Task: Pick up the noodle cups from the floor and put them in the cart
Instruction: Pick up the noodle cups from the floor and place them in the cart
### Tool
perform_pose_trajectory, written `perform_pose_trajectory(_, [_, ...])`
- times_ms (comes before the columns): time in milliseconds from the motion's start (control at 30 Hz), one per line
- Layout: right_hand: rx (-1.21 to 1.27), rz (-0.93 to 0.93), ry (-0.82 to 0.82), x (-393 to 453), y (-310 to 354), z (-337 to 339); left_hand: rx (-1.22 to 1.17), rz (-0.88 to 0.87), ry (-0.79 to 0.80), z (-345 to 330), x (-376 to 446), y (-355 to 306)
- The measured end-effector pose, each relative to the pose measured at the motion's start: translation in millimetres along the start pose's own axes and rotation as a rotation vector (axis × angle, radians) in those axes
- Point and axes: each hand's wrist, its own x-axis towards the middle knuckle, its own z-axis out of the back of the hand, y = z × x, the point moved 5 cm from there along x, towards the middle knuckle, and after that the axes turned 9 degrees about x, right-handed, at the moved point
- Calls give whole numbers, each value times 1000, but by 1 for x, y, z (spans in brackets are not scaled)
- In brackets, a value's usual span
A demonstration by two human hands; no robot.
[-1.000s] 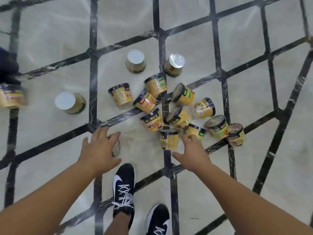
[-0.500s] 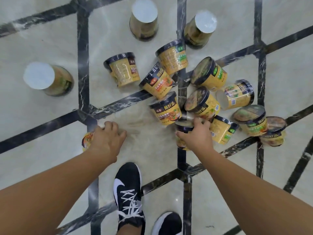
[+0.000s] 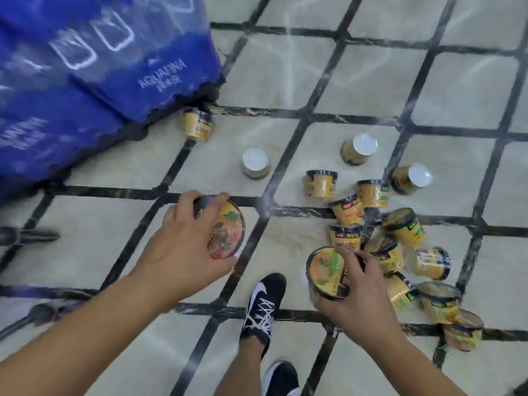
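Observation:
My left hand (image 3: 183,244) grips a noodle cup (image 3: 227,227) with an orange pictured lid, held above the floor at centre left. My right hand (image 3: 354,292) grips a second yellow cup (image 3: 325,271) by its side, lid facing up. A pile of several yellow noodle cups (image 3: 394,244) lies on the tiled floor to the right of my right hand. Three cups stand upside down with white bases up, one of them a little beyond my left hand (image 3: 255,162). One more cup (image 3: 197,124) sits against the blue cart cover.
A large blue fabric cover (image 3: 94,67) printed with AQUAFINA fills the upper left; dark wheels or legs (image 3: 25,235) show below it at the left edge. My black sneakers (image 3: 264,304) stand between my arms. The floor is beige marble with black grid lines.
Both hands have closed round cups and lifted them off the floor. The view has swung left, bringing the blue cover into sight.

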Motion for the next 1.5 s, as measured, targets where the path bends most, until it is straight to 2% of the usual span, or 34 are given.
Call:
perform_pose_trajectory(167, [5,370,57,-85,230,26,-194,239,-324,125,-167,111])
perform_pose_trajectory(333, [100,731,120,-176,417,7,-241,355,-541,202,-307,217])
perform_pose_trajectory(600, [72,1096,212,-292,623,-114,-323,525,-842,232,-460,408])
perform_pose_trajectory(700, [46,1166,214,-321,680,-174,-323,594,-876,227,-499,487])
perform_pose_trajectory(867, [20,1234,266,-354,756,-270,-354,701,-834,214,-540,596])
perform_pose_trajectory(967, [-85,1233,268,-352,785,-325,-339,692,-733,202,-524,641])
perform_pose_trajectory(1167, [-370,1217,238,-326,808,-411,-124,660,-493,160,-471,709])
perform_pose_trajectory(1367, [-406,1200,222,-321,803,-443,-254,726,-406,134,-463,734])
perform_pose_trajectory(1433, [-426,1202,215,-324,801,-436,-251,745,-362,137,-468,730])
perform_pose_trajectory(1500, [-363,1213,216,-329,796,-415,-245,757,-399,147,-476,718])
